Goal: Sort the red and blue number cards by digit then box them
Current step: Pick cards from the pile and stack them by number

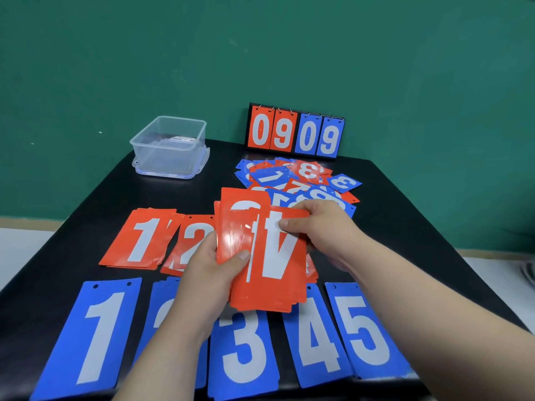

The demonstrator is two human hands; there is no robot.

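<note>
Right now you have a fan of red cards [246, 227] gripped in your left hand [208, 273], thumb pressed across the lower faces and fingers curled behind. Your right hand [321, 227] pinches the front card, an upside-down red 4 [278, 256], thumb on its face near the top edge, the other fingers hidden behind it.

Judging by the layout, the step is to peel that 4 off the fan and start its pile. Turn it upright before setting it down, so the digit reads like its neighbours. Place it at about three o'clock from the red 2 pile [191, 241], leaving room for a red 3, and keep it in line above the blue 4 [315, 337] so the two rows match. Keep your left thumb firm, or the glossy cards may slide out of the fan.

Both forearms come in from six o'clock, wrists over the blue row: blue 1 [95, 337], blue 3 [243, 351], blue 5 [367, 331]. The red 1 pile [139, 238] lies at nine o'clock from your hands. Unsorted mixed cards [298, 180] sit at twelve o'clock, in front of the scoreboard [295, 131]; the clear box [170, 146] waits at eleven o'clock, still without cards as far as you can see.
</note>
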